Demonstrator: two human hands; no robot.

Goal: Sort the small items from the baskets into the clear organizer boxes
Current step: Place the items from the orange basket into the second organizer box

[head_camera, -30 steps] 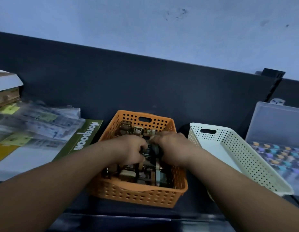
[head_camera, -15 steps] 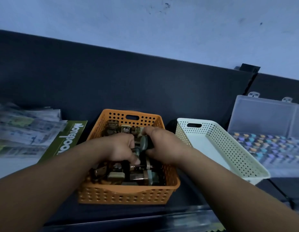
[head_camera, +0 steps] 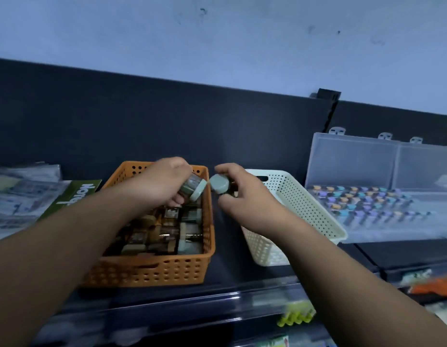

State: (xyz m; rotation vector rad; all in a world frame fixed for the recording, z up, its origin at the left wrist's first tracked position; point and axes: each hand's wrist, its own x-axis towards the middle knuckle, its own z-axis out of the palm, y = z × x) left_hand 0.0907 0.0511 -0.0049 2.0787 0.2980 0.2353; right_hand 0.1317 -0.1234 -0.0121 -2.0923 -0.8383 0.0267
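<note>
Green-capped vial point(head_camera: 192, 188) is clasped in left hand point(head_camera: 162, 182) over orange basket point(head_camera: 209, 231); second vial point(head_camera: 219, 185) is pinched in right hand point(head_camera: 245, 197) grip

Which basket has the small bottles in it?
The orange basket, under the left hand: it is packed with small capped bottles. The white basket to its right shows none in the part visible.

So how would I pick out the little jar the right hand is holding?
Find the orange basket and the white basket beside it. Above the gap between them the right hand grips a small jar with a pale green cap. The similar jar in the left hand is over the orange basket instead.
</note>
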